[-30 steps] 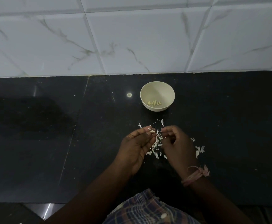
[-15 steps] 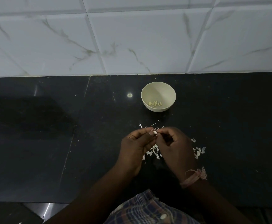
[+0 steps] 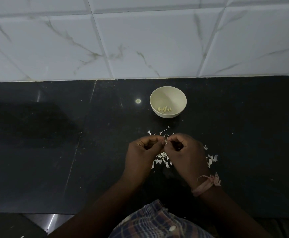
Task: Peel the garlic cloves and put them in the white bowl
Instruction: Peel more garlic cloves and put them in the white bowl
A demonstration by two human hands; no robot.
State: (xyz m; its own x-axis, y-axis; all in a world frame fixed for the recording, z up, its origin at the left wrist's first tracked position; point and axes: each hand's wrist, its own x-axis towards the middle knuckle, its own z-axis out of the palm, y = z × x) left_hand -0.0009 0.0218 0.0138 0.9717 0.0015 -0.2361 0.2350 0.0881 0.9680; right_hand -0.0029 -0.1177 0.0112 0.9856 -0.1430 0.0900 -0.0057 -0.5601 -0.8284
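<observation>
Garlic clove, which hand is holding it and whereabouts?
Both: left hand and right hand pinch the garlic clove between their fingertips; which end each holds cannot be told.

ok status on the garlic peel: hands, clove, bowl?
Left hand and right hand both pinch one garlic clove above the peel scraps. White bowl behind them holds several peeled cloves. Nothing between hands and bowl.

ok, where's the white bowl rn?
Head view: white bowl sits on the black counter, centre-right near the tiled wall, just beyond both hands.
</observation>
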